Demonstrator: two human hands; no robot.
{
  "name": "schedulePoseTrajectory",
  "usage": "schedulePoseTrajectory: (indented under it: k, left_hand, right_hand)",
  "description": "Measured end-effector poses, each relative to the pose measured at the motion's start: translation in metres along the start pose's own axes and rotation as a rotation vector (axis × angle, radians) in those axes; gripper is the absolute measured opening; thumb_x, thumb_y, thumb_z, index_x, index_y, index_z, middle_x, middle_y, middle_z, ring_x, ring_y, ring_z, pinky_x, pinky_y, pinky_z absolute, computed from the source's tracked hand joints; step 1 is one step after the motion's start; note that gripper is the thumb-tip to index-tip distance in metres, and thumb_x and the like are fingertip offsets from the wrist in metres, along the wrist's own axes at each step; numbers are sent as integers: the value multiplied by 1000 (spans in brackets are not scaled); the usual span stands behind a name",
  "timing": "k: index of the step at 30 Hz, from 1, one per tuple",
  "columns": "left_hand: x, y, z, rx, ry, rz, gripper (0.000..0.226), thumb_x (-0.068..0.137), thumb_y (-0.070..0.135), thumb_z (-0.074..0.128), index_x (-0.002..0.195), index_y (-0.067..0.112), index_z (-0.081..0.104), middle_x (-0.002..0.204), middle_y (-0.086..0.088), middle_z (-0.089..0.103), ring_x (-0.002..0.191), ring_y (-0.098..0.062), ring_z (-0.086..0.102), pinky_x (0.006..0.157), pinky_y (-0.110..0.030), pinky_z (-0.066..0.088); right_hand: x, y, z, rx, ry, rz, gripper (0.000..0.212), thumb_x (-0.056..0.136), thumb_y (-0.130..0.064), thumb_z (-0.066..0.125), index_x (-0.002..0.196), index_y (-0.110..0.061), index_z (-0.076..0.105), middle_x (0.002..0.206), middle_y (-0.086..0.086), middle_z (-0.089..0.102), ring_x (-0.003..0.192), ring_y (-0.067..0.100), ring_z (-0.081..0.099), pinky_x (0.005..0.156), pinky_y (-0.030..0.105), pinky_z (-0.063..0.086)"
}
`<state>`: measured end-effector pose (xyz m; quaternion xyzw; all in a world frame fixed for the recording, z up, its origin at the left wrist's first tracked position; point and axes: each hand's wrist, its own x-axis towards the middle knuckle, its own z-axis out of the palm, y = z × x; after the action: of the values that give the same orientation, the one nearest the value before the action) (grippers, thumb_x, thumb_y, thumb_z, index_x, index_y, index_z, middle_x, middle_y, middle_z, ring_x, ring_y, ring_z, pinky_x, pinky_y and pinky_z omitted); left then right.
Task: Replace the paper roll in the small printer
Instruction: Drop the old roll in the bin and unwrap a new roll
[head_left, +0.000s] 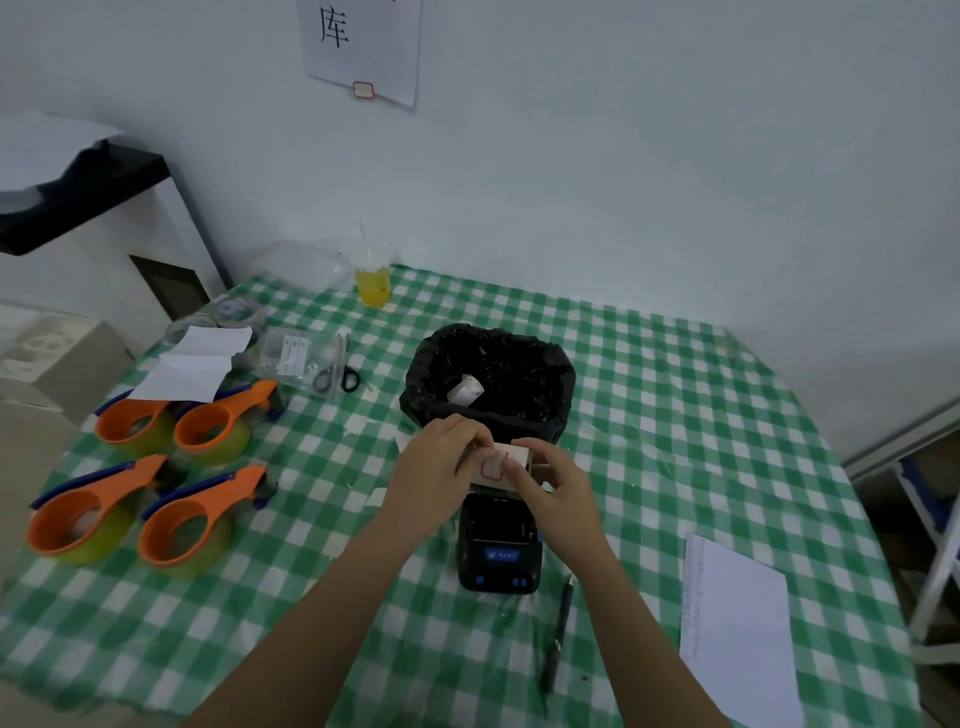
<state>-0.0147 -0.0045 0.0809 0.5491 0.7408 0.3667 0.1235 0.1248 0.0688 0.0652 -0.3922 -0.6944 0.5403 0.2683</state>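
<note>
White paper roll (500, 461) with red-framed labels sits between our left hand (435, 462) and right hand (551, 486), both pinching it, axis crosswise, just above the open black printer (500, 540).

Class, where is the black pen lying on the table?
The black pen lies right of centre on the checked cloth, just right of the small printer and left of the white sheet.

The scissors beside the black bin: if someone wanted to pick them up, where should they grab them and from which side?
By the two black handle loops of the scissors, coming from the near side of the table. The loops point towards the person while the blades point away to the far edge, so fingers meet handles rather than blades. They lie flat, partly on a clear plastic packet, so a pinch from above looks easiest.
</note>
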Motion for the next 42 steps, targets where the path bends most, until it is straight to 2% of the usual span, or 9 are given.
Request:
schedulePoseTrajectory:
  k: [6, 9, 14, 19, 24, 30, 33, 38, 42]
  left_hand:
    - [-1, -1, 2, -2, 25, 17, 5, 89, 14, 56, 88, 13, 61, 89, 2, 63, 87, -16, 55, 78, -32, 47]
    - [-1, -2, 4, -2, 28, 10, 6, 89, 14, 55, 88, 13, 61, 88, 4, 61, 87, -16, 55, 77, -30, 45]
    - [0, -6, 7, -26, 39, -15, 6, 89, 16, 54, 87, 16, 59, 86, 9, 56, 86, -15, 54, 75, -30, 46]
    - [2, -11, 11, -57, 33, -5, 7, 89, 16, 53, 85, 19, 58, 86, 12, 54, 86, -13, 54, 76, -29, 47]
    - [6, -17, 16, -66, 33, 20, 9, 89, 25, 48, 85, 21, 56, 86, 12, 55, 85, -12, 54, 74, -25, 46]
    - [35, -19, 17, -176, 217, -128, 5, 89, 12, 55, 89, 12, 61, 91, 1, 58, 84, -11, 53, 74, -14, 43]
    - [76, -38, 17, -157, 207, -215, 5, 87, 15, 59, 85, 14, 64, 90, -2, 63, 84, -15, 56, 76, -24, 47]
    - [143, -78, 41, -22, 54, -334, 9, 87, 15, 57, 80, 11, 62, 84, -9, 69, 75, -19, 59, 70, -36, 50]
    - [174, -104, 61, 154, -94, -356, 3, 85, 10, 56, 82, 10, 55, 76, -15, 66, 74, -33, 62, 64, -45, 49]
  right_hand:
    - [1, 5, 2, 170, -34, 110, 21, 85, -29, 64, 106, -24, 65, 97, 5, 67, 91, 22, 68, 76, 38, 61]
    - [1, 1, 2, 281, -39, 163, 13, 86, -23, 63, 98, -23, 67, 89, 2, 68, 90, 21, 68, 74, 32, 60]
    - [2, 1, 3, 404, -73, 268, 18, 88, -20, 60, 104, -12, 65, 99, 8, 68, 96, 20, 66, 70, 22, 58]
    - [11, 6, 5, 571, -75, 428, 18, 89, -22, 60, 100, -11, 67, 103, 12, 67, 98, 23, 65, 72, 27, 56]
    - [24, 10, 5, 579, -61, 483, 22, 88, -24, 61, 101, -8, 68, 106, 15, 67, 96, 24, 66, 69, 26, 56]
    - [51, 22, -5, 498, 184, 484, 19, 88, -19, 61, 102, -6, 63, 112, 14, 58, 95, 22, 61, 70, 26, 57]
    - [67, 29, -13, 449, 234, 428, 16, 88, -20, 61, 101, -12, 63, 112, 14, 60, 92, 18, 62, 71, 25, 56]
    - [103, 30, -14, 375, 294, 379, 22, 87, -21, 62, 107, -11, 61, 110, 9, 59, 92, 17, 61, 74, 26, 57]
    - [126, 32, -15, 341, 296, 358, 27, 87, -22, 63, 111, -10, 61, 105, 3, 58, 102, 23, 60, 74, 26, 58]
